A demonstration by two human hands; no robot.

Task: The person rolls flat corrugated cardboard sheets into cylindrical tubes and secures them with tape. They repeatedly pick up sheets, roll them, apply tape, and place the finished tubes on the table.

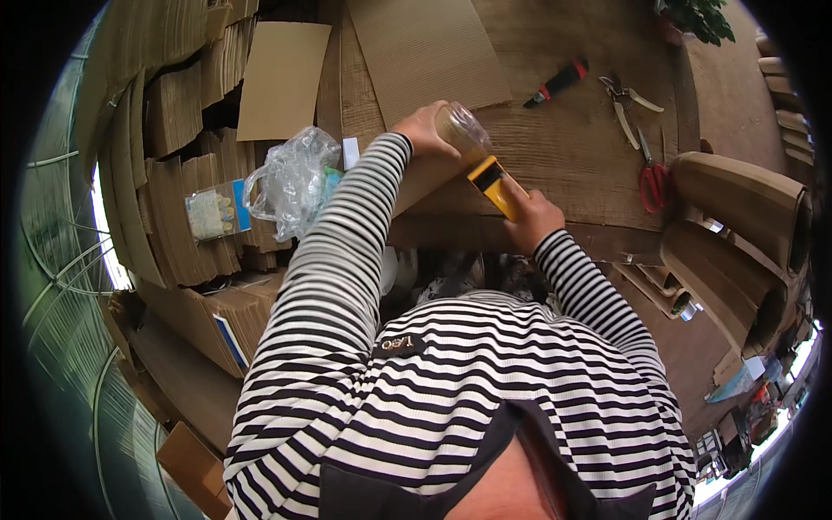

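My left hand (426, 132) grips a roll of clear packing tape (465, 127) above the wooden table. My right hand (534, 218) is closed on a yellow-and-black tool (497, 185), which looks like a tape dispenser or a cutter; its black end meets the lower edge of the tape roll. Under the left hand lies a cardboard piece (422, 172). A bigger corrugated cardboard sheet (429, 52) rests just beyond. To the right on the table are a red-and-black utility knife (558, 81), pruning shears (627, 104) and red-handled scissors (653, 185).
Stacks of flat cardboard (188, 208) stand on the left, with a crumpled clear plastic bag (292, 179) beside them. Bent cardboard pieces (734, 182) stick out near the table's right edge. A leafy plant (699, 19) is at the far right corner.
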